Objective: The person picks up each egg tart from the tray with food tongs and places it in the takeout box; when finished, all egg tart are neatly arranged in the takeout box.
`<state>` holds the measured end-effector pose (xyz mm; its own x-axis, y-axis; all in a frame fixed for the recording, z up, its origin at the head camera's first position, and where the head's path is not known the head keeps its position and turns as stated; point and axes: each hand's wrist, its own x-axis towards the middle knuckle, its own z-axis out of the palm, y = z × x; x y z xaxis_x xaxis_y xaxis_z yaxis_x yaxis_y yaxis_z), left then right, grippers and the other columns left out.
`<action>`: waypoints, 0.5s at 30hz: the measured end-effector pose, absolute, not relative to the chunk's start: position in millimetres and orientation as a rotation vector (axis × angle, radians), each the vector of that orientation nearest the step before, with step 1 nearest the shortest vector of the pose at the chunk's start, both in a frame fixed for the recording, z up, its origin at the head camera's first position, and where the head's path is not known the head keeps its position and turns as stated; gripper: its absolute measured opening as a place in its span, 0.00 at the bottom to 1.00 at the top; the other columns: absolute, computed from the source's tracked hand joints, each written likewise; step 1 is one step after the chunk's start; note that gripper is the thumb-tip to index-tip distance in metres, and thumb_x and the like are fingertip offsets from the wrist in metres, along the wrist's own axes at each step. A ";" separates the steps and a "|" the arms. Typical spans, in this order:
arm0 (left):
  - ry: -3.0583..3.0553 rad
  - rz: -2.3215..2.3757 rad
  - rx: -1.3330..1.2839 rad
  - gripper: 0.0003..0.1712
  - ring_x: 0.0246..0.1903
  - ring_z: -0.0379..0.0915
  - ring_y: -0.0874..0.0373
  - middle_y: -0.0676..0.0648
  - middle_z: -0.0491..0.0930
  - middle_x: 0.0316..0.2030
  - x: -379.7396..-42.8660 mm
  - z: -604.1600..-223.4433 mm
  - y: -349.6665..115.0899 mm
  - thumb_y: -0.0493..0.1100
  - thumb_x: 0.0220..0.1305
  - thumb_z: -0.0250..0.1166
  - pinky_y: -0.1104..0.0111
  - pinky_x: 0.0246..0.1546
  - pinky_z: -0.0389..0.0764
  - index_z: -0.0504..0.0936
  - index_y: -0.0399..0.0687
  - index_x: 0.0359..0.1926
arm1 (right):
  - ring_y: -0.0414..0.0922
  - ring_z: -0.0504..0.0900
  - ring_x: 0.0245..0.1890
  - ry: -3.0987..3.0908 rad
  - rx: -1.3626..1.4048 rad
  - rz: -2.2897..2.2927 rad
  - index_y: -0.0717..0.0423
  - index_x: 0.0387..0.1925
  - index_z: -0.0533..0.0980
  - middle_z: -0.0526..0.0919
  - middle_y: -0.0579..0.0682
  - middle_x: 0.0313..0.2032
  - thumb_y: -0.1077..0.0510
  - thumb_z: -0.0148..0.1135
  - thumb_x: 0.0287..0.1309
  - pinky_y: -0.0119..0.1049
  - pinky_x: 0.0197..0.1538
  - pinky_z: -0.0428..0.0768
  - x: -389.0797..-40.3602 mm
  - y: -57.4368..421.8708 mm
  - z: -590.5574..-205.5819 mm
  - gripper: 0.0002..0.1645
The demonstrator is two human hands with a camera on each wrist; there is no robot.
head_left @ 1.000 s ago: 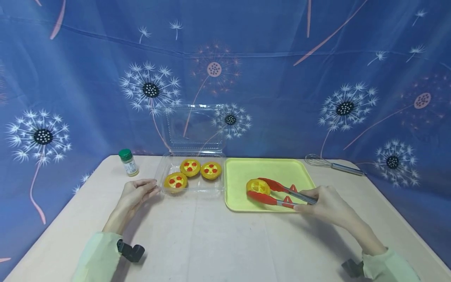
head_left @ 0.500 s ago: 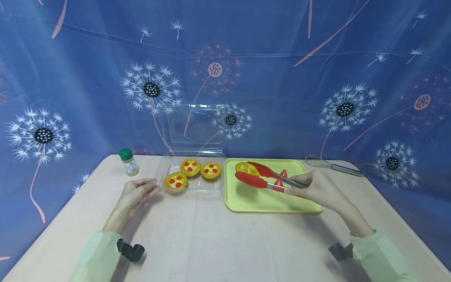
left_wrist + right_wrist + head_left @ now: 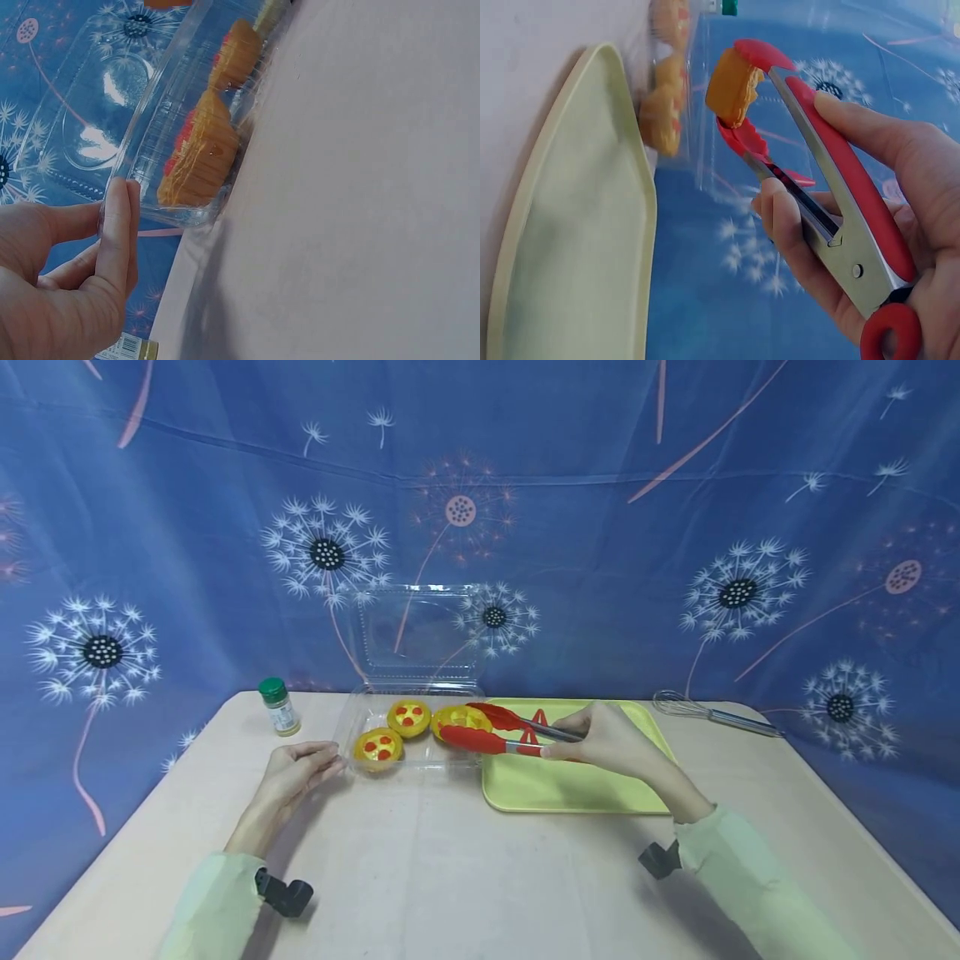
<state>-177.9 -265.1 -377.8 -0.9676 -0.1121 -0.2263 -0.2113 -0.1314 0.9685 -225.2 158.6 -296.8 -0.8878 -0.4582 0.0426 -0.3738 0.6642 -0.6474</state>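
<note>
My right hand grips red-and-steel tongs, whose red tips clamp a yellow tart. Held this way, the tart is above the right part of a clear plastic clamshell container, which stands with its lid raised. Two tarts with red dots, a front tart and a rear tart, show inside it. A third tart, partly hidden in the head view, shows in the right wrist view as a blurred tart. My left hand pinches the container's left edge between thumb and fingers.
A pale yellow tray lies right of the container, under the right hand. A green-capped seasoning jar stands at the back left. Toward the back right lies a whisk. A blue dandelion-print cloth hangs behind the table.
My right hand has lifted the tart off the tray with the tongs and carried it left, over the container. The left hand keeps its place at the container's edge.
</note>
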 end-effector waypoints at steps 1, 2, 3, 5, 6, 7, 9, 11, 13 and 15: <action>2.026 2.285 -0.378 0.29 0.36 0.81 0.67 0.43 0.78 0.43 -178.0 -378.0 -265.1 0.32 0.72 0.53 0.75 0.48 0.85 0.57 0.19 0.67 | 0.38 0.57 0.16 2.736 -0.700 -1.030 0.52 0.40 0.87 0.78 0.42 0.18 0.45 0.76 0.48 0.28 0.17 0.53 -227.1 153.9 -297.5 0.20; 2.024 2.287 -0.378 0.28 0.36 0.81 0.67 0.44 0.79 0.42 -178.0 -378.1 -265.0 0.32 0.72 0.53 0.75 0.48 0.85 0.57 0.19 0.67 | 0.38 0.57 0.16 2.724 -0.706 -1.034 0.51 0.39 0.87 0.77 0.42 0.17 0.46 0.76 0.47 0.28 0.17 0.53 -228.8 149.6 -298.4 0.19; 2.021 2.290 -0.373 0.28 0.36 0.81 0.67 0.44 0.79 0.42 -178.0 -378.4 -264.7 0.32 0.72 0.52 0.75 0.48 0.85 0.57 0.19 0.67 | 0.38 0.56 0.16 2.716 -0.708 -1.033 0.51 0.39 0.87 0.77 0.41 0.16 0.46 0.76 0.47 0.28 0.18 0.53 -230.3 145.6 -299.4 0.18; 2.018 2.292 -0.372 0.28 0.36 0.81 0.67 0.44 0.79 0.41 -178.0 -379.3 -264.1 0.32 0.72 0.53 0.75 0.48 0.85 0.57 0.19 0.67 | 0.38 0.56 0.15 2.700 -0.710 -1.031 0.53 0.39 0.87 0.78 0.41 0.16 0.48 0.77 0.46 0.28 0.18 0.52 -233.3 138.6 -301.6 0.19; 2.015 2.294 -0.373 0.28 0.36 0.81 0.66 0.44 0.79 0.42 -177.9 -379.7 -263.9 0.32 0.72 0.53 0.75 0.48 0.85 0.57 0.18 0.67 | 0.38 0.55 0.15 2.691 -0.709 -1.029 0.54 0.39 0.87 0.78 0.41 0.16 0.48 0.77 0.46 0.28 0.18 0.52 -234.7 135.4 -302.7 0.19; 2.013 2.296 -0.374 0.29 0.36 0.81 0.66 0.43 0.78 0.43 -177.8 -380.0 -263.7 0.32 0.72 0.53 0.74 0.48 0.85 0.57 0.18 0.67 | 0.38 0.54 0.16 2.682 -0.703 -1.028 0.54 0.39 0.87 0.78 0.41 0.16 0.48 0.77 0.46 0.28 0.18 0.52 -235.9 132.2 -303.6 0.19; 2.016 2.295 -0.377 0.29 0.37 0.81 0.66 0.41 0.77 0.45 -177.4 -379.9 -263.7 0.32 0.72 0.53 0.74 0.48 0.85 0.57 0.18 0.67 | 0.38 0.53 0.16 2.666 -0.714 -1.025 0.54 0.39 0.87 0.79 0.41 0.17 0.48 0.77 0.46 0.28 0.19 0.52 -238.0 126.7 -305.3 0.19; 2.020 2.294 -0.390 0.28 0.37 0.81 0.66 0.39 0.76 0.47 -177.4 -379.5 -264.1 0.32 0.72 0.53 0.74 0.48 0.84 0.57 0.19 0.67 | 0.37 0.53 0.16 2.655 -0.725 -1.022 0.52 0.38 0.88 0.79 0.41 0.17 0.48 0.77 0.46 0.28 0.19 0.52 -240.5 121.8 -306.8 0.17; 2.024 2.292 -0.391 0.28 0.37 0.81 0.66 0.38 0.76 0.48 -177.3 -378.7 -264.5 0.32 0.72 0.53 0.74 0.49 0.84 0.57 0.19 0.67 | 0.37 0.53 0.16 2.652 -0.750 -1.011 0.51 0.34 0.88 0.77 0.40 0.16 0.48 0.77 0.47 0.28 0.19 0.51 -242.8 118.1 -307.9 0.14; 2.026 2.294 -0.391 0.28 0.37 0.81 0.66 0.38 0.76 0.48 -177.4 -378.5 -264.9 0.32 0.72 0.53 0.74 0.49 0.84 0.58 0.19 0.67 | 0.37 0.53 0.16 2.649 -0.759 -1.003 0.51 0.32 0.88 0.76 0.40 0.15 0.48 0.76 0.47 0.27 0.19 0.51 -245.0 114.6 -308.4 0.12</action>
